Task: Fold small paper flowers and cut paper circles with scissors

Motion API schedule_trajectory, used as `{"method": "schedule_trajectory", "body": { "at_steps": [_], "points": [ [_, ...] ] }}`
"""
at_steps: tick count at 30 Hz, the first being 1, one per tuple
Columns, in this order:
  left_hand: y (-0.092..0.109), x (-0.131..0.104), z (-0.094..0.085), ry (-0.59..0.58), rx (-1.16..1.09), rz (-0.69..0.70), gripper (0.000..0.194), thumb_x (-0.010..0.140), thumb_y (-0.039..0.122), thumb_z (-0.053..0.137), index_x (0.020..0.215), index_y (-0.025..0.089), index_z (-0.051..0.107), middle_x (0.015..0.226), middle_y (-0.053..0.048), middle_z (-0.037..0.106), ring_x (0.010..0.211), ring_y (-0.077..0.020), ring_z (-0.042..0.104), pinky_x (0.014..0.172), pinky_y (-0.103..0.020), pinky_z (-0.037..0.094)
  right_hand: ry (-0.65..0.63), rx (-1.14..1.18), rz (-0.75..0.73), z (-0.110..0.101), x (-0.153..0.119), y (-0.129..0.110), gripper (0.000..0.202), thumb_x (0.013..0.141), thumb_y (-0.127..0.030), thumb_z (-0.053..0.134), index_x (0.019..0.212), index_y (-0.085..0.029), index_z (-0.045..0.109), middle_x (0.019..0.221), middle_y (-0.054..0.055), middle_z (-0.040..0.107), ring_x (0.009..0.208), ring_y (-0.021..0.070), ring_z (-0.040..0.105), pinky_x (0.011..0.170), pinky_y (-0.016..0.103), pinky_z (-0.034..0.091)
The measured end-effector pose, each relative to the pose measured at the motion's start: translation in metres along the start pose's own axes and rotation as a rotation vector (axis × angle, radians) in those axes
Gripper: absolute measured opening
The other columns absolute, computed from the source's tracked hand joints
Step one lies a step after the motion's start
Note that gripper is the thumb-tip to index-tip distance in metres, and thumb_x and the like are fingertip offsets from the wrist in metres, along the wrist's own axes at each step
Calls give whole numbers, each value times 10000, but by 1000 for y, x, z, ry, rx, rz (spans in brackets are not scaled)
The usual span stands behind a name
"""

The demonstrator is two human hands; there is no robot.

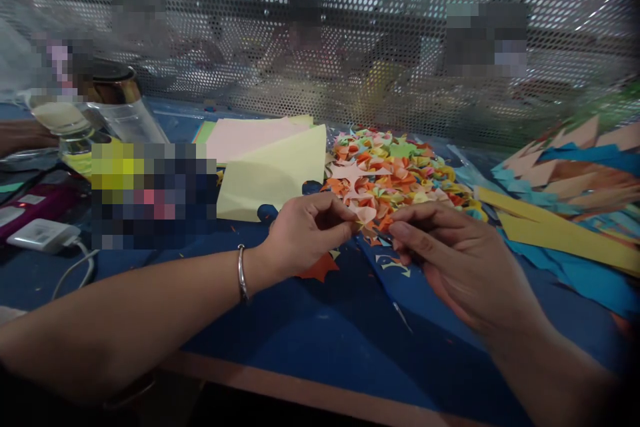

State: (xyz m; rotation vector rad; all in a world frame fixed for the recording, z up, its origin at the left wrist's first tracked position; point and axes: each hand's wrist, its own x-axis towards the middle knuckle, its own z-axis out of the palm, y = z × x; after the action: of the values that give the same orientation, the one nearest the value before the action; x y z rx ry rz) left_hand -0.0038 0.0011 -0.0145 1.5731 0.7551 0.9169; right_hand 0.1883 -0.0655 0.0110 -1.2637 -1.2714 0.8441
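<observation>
My left hand (313,230), with a bangle at its wrist, has thumb and forefinger closed on a pale pink paper flower (365,215). Close to its right, the fingers of my right hand (445,247) are pinched together; whatever they hold is too small to make out. Behind both hands rises a heap of cut and curled paper flowers (405,163) in orange, pink, yellow and green. Below the fingers lie an orange paper cutout (320,268) and a slim blue tool (383,277) with a thin pointed tip. Dark blue loops (267,213), perhaps scissor handles, show partly behind my left hand.
Sheets of yellow paper (273,177) and pink paper (245,139) lie at the back. Folded yellow strips (565,237) and blue paper (570,273) are stacked right. At left stand a bottle (63,121), a tumbler (125,110) and a white charger (44,235). A perforated metal screen (350,87) borders the back.
</observation>
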Motion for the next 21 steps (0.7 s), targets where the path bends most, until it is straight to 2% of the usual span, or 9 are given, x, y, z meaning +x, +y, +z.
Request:
{"method": "schedule_trajectory", "body": {
  "at_steps": [7,13,21],
  "points": [
    [2,-2,1,28,79,6,136,770,317,716,789,188,678,786,-39,734,754,-153,686,714,-272,560,-30,-11,-25,0,-3,8,207,772,-412,857,830,-226,788,760,14,715,549,94,589,481,197,513],
    [0,-3,2,24,76,-17,160,770,340,727,815,190,690,783,-40,739,745,-147,685,699,-259,556,0,-58,-61,0,-3,12,190,795,-397,841,878,-235,786,754,9,726,531,99,605,475,200,530],
    [-1,-3,4,8,13,-39,202,750,361,728,806,173,681,771,-40,715,712,-136,659,703,-278,554,40,-243,-200,3,-9,7,128,841,-377,793,890,-259,788,804,4,746,558,95,636,513,192,539]
  ]
}}
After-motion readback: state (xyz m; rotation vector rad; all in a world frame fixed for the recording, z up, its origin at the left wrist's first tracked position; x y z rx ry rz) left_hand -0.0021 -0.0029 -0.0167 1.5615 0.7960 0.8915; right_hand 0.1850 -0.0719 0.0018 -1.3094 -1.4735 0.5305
